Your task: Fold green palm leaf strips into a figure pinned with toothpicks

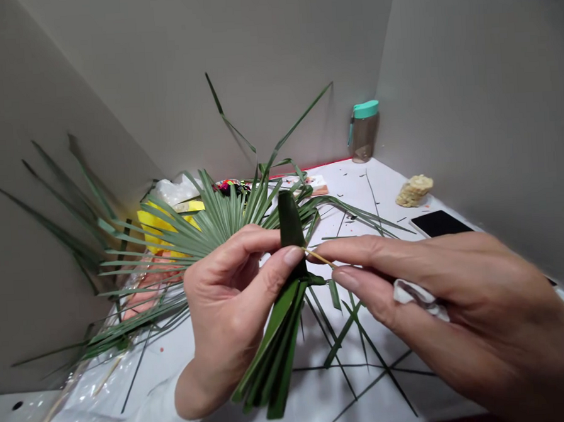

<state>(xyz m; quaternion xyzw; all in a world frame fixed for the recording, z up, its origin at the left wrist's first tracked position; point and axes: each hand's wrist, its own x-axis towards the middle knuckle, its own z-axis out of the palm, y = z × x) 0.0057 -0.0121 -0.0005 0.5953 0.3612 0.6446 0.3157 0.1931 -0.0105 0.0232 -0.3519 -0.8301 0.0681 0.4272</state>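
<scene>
My left hand [239, 301] pinches a folded green palm-leaf piece [290, 217] between thumb and forefinger. Its upper end stands upright as a broad blade, and several long strips [275, 356] fan downward below my thumb. My right hand [409, 286] pinches a thin tan stick [321, 258], whose tip meets the leaf beside my left thumb. Whether the tip has gone through the leaf is hidden. A crumpled white tissue [421, 298] is tucked in my right hand. Behind my left hand spreads a large fan palm leaf [225, 211].
Cut leaf strips [359, 333] lie scattered over the white table cover [172, 374]. A bottle with a teal lid [364, 134] stands at the back corner. On the right are a corn cob piece [413, 191] and a phone [438, 223]. Grey walls enclose the table.
</scene>
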